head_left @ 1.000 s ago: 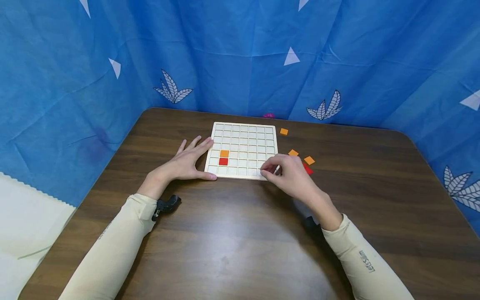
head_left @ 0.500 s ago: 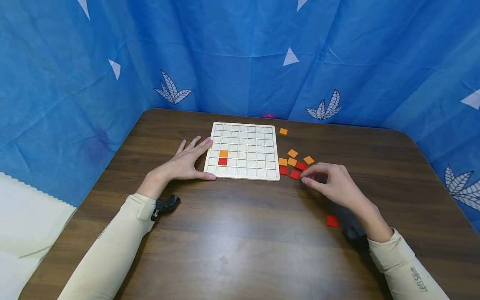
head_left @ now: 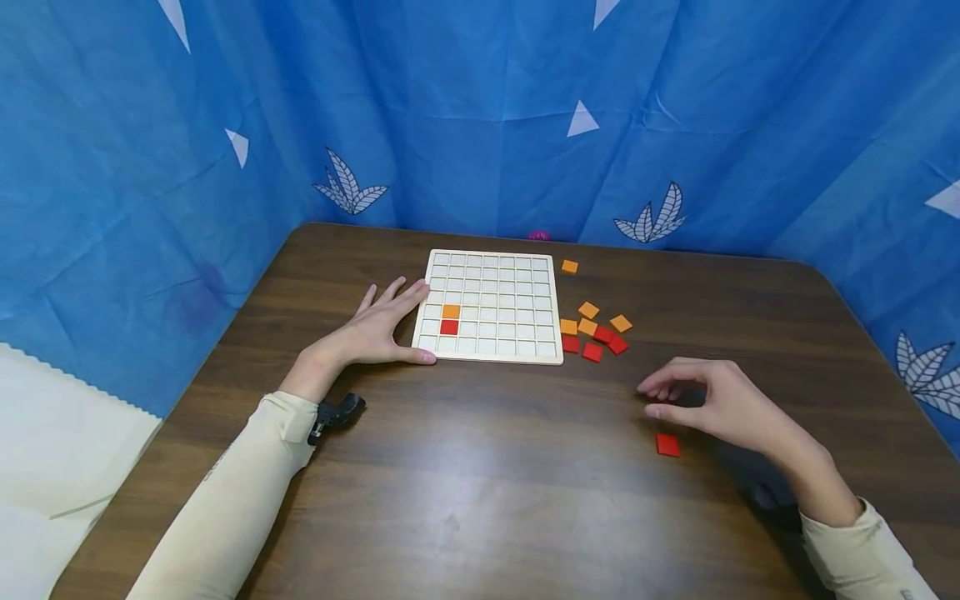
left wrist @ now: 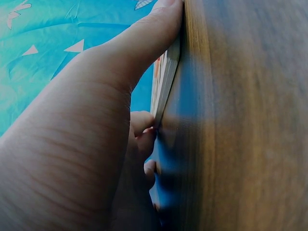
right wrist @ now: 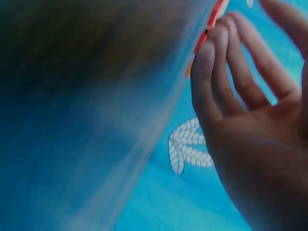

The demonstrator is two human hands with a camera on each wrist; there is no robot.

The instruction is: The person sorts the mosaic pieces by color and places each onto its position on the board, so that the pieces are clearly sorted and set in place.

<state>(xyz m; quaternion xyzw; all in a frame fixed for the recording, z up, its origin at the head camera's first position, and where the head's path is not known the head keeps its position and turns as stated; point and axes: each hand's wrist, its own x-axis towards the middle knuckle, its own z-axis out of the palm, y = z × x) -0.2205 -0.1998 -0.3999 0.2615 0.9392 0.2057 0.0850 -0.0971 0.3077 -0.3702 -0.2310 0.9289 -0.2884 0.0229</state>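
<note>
Aiming, seemingly, for the lone red tile (head_left: 667,445) on the table (head_left: 450,467); ideally pinching opposite edges. Hovering just beside it with the relaxed, unladen right hand (head_left: 731,406). Touching the grid board (head_left: 506,283) at its left edge with the spread left hand (head_left: 367,337), gripping nothing. Probably needing to clear loose tiles (head_left: 592,352) beside the board's right edge.

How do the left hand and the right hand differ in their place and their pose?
The left hand touches the left side of the board; the right hand is apart from it, near the lone red tile. The left hand is spread wide, while the right hand is loosely curved. Both are bare, and each has a cream sleeve at its wrist.
</note>
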